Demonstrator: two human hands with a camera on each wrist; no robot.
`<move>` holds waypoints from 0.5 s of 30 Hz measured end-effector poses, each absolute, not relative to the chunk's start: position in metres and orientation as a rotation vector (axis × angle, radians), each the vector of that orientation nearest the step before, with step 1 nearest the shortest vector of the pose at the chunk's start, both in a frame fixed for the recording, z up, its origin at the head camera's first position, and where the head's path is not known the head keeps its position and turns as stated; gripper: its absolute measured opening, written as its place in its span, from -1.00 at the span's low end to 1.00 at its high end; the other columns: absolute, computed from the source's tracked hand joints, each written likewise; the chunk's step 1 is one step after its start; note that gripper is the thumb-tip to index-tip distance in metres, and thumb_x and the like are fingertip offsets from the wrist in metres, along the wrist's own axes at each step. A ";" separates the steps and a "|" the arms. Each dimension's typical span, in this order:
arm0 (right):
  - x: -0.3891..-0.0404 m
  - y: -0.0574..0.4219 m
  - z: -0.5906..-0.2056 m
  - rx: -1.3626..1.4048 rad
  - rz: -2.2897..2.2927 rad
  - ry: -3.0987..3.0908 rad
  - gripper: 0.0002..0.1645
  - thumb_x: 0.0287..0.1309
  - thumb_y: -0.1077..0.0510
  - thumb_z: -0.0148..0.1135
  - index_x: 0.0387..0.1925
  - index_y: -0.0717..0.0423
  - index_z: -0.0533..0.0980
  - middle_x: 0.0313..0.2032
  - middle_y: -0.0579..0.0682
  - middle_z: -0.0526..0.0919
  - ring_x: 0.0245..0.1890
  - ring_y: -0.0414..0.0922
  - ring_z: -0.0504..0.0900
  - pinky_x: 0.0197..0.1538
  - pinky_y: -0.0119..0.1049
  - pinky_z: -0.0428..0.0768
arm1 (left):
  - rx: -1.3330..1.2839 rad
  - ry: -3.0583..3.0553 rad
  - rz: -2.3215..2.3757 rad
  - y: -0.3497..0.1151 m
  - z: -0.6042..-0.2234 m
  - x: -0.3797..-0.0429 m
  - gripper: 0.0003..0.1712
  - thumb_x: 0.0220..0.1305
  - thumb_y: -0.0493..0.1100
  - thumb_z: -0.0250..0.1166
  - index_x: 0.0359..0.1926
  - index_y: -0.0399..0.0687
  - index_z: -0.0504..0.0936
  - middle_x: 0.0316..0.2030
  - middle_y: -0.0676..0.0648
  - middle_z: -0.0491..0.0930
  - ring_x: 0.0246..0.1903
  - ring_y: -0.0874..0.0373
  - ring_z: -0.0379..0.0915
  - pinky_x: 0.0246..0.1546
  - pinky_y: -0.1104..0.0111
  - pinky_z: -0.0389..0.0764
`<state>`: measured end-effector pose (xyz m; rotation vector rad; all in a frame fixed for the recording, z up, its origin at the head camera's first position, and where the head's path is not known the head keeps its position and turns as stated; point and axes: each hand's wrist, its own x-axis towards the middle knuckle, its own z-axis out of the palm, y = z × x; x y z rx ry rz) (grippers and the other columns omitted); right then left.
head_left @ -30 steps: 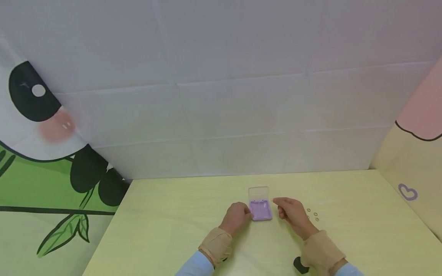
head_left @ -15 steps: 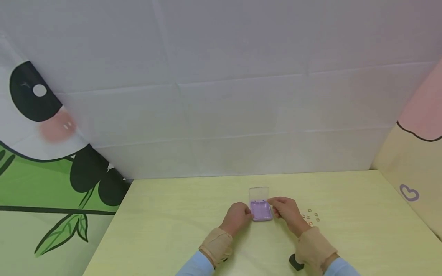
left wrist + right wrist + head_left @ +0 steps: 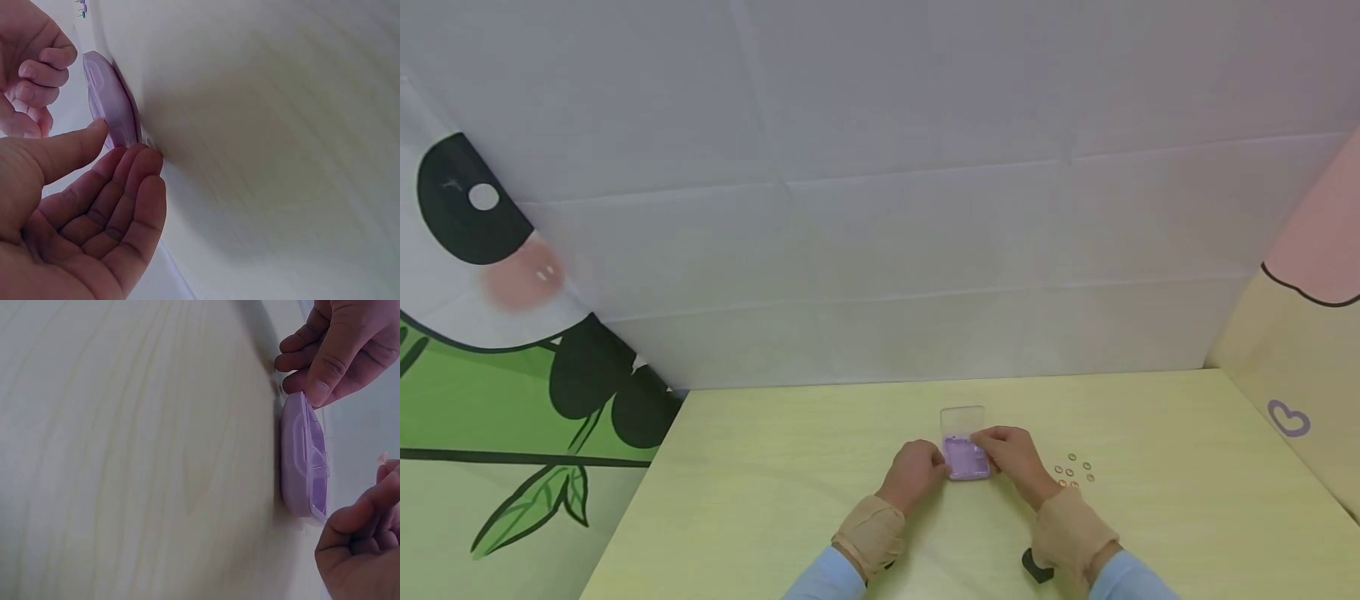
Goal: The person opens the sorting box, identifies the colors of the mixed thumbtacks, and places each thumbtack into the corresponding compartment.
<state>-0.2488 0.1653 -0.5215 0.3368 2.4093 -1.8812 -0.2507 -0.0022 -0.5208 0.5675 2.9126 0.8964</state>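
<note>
Purple compartment case [image 3: 293,464] is probably light, stiff; rim's [image 3: 308,450] the grab spot. Left hand [image 3: 913,473] pinches it, right hand [image 3: 1015,458] pinches something tiny [image 3: 384,458].

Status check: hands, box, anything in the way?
Left hand grips purple box at its left side. Right hand over box, pinching tiny pinkish piece. Clear lid open. Nothing seen blocking; loose pieces lie to the right.
</note>
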 end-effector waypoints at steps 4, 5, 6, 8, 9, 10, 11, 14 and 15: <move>-0.250 0.160 -0.522 0.351 -1.829 2.445 -0.68 0.13 0.19 0.24 -0.21 0.43 0.63 -0.65 -0.11 0.46 -0.59 -0.25 0.35 -0.51 -0.41 0.36 | 0.571 2.914 0.895 -0.003 -0.521 -0.251 -0.85 0.06 -0.29 0.35 -0.51 -0.33 0.73 -0.51 -0.19 0.74 -0.55 0.17 0.46 -0.45 0.28 0.62; -0.251 0.159 -0.522 0.353 -1.812 2.458 -0.68 0.13 0.19 0.24 -0.22 0.42 0.64 -0.64 -0.09 0.47 -0.59 -0.24 0.37 -0.50 -0.40 0.36 | 0.569 2.914 0.895 -0.004 -0.521 -0.252 -0.85 0.06 -0.28 0.35 -0.52 -0.33 0.73 -0.51 -0.18 0.74 -0.55 0.19 0.45 -0.46 0.29 0.61; -0.251 0.157 -0.522 0.350 -1.789 2.475 -0.67 0.13 0.17 0.24 -0.22 0.41 0.64 -0.63 -0.07 0.50 -0.57 -0.23 0.38 -0.48 -0.39 0.37 | 0.567 2.913 0.898 -0.004 -0.521 -0.252 -0.85 0.06 -0.28 0.35 -0.52 -0.32 0.73 -0.51 -0.18 0.74 -0.56 0.19 0.44 -0.46 0.30 0.61; -0.252 0.155 -0.521 0.337 -1.746 2.513 -0.66 0.12 0.15 0.24 -0.23 0.40 0.65 -0.57 0.00 0.58 -0.53 -0.20 0.42 -0.44 -0.38 0.39 | 0.563 2.910 0.902 -0.004 -0.522 -0.252 -0.85 0.06 -0.29 0.35 -0.53 -0.32 0.73 -0.51 -0.17 0.74 -0.57 0.21 0.42 -0.47 0.31 0.60; -0.252 0.153 -0.522 0.332 -1.728 2.533 -0.66 0.12 0.15 0.25 -0.23 0.40 0.65 -0.52 0.04 0.62 -0.50 -0.19 0.45 -0.43 -0.38 0.41 | 0.558 2.908 0.904 -0.004 -0.522 -0.252 -0.85 0.07 -0.29 0.35 -0.53 -0.32 0.73 -0.51 -0.17 0.74 -0.57 0.21 0.41 -0.48 0.31 0.59; -0.253 0.152 -0.522 0.321 -1.708 2.550 -0.65 0.12 0.14 0.25 -0.24 0.41 0.65 -0.47 0.08 0.65 -0.48 -0.18 0.47 -0.42 -0.38 0.42 | 0.554 2.904 0.909 -0.004 -0.521 -0.252 -0.85 0.07 -0.29 0.35 -0.53 -0.32 0.73 -0.51 -0.17 0.74 -0.57 0.22 0.41 -0.48 0.31 0.59; -0.253 0.151 -0.522 0.315 -1.696 2.562 -0.65 0.11 0.14 0.25 -0.25 0.42 0.65 -0.43 0.11 0.68 -0.47 -0.17 0.48 -0.41 -0.38 0.43 | 0.556 2.903 0.914 -0.004 -0.521 -0.252 -0.85 0.07 -0.29 0.35 -0.53 -0.32 0.73 -0.51 -0.18 0.74 -0.57 0.22 0.41 -0.48 0.31 0.59; -0.256 0.147 -0.523 0.289 -1.658 2.604 -0.69 0.09 0.17 0.26 -0.31 0.42 0.66 -0.43 0.14 0.70 -0.49 -0.17 0.49 -0.45 -0.39 0.44 | 0.550 2.897 0.921 -0.005 -0.519 -0.251 -0.85 0.07 -0.29 0.34 -0.53 -0.32 0.72 -0.51 -0.18 0.75 -0.58 0.21 0.41 -0.49 0.31 0.59; -0.257 0.145 -0.523 0.283 -1.649 2.614 -0.71 0.08 0.19 0.26 -0.33 0.41 0.66 -0.45 0.12 0.69 -0.51 -0.18 0.48 -0.46 -0.39 0.43 | 0.550 2.898 0.919 -0.005 -0.519 -0.251 -0.85 0.07 -0.29 0.34 -0.53 -0.33 0.72 -0.51 -0.18 0.75 -0.58 0.21 0.41 -0.49 0.31 0.59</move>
